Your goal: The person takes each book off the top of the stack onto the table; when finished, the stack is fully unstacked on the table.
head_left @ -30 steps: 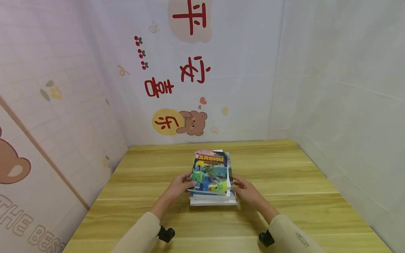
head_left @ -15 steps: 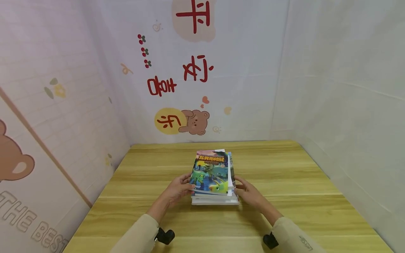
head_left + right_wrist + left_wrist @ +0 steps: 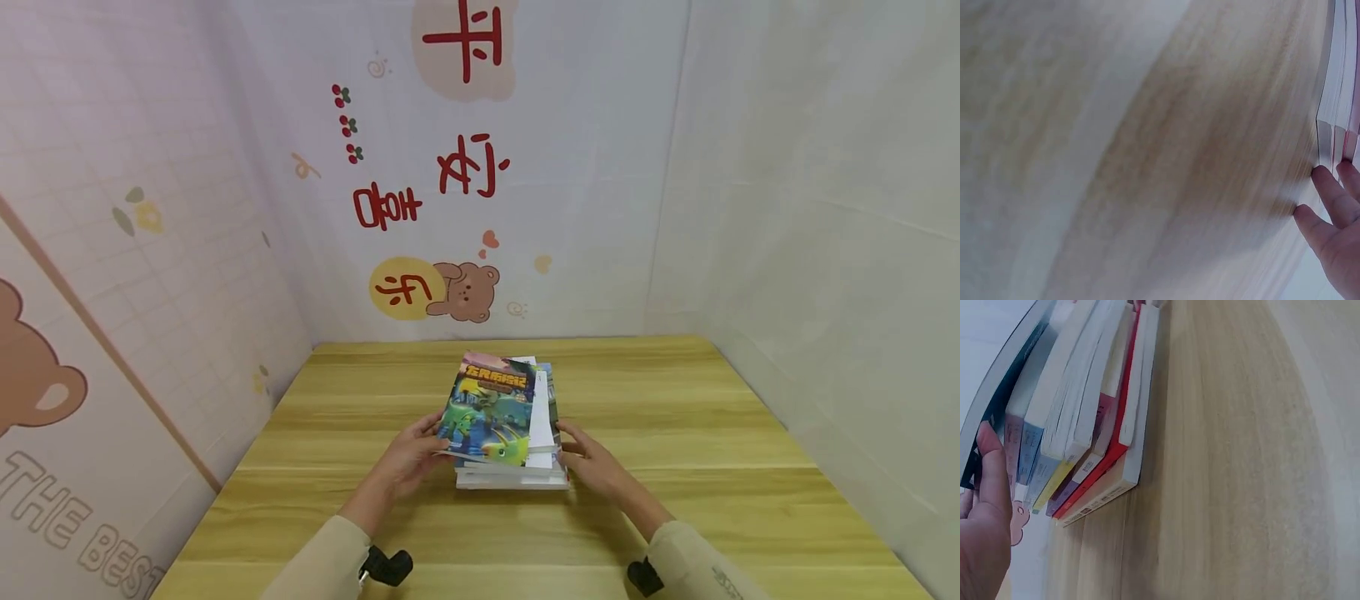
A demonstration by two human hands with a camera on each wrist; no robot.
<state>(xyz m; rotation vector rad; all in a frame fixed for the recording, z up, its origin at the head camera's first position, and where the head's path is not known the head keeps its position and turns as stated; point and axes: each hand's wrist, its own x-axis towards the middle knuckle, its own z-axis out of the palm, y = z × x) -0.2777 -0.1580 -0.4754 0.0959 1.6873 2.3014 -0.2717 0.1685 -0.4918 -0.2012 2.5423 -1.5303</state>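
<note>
A stack of books (image 3: 513,478) lies in the middle of the table in the head view. On top is a picture book (image 3: 487,408) with a blue-green dinosaur cover and yellow title, shifted left over the pile. My left hand (image 3: 408,457) grips its left edge. In the left wrist view, the thumb of that hand (image 3: 990,506) presses on the picture book (image 3: 1007,369), and a gap parts it from the books below (image 3: 1079,406). At the pile's right side, my right hand (image 3: 596,461) touches with fairly straight fingers, shown against the lower books (image 3: 1337,87) in the right wrist view.
The wood-grain table (image 3: 330,400) meets a printed cloth wall (image 3: 585,167) at the back. More cloth hangs on the left (image 3: 202,275) and right (image 3: 810,250). Black camera mounts (image 3: 388,567) sit at both wrists.
The picture book has slid left and tilted off the pile with my left hand, baring more of the white-edged book beneath. My right hand stays at the pile's right side.
</note>
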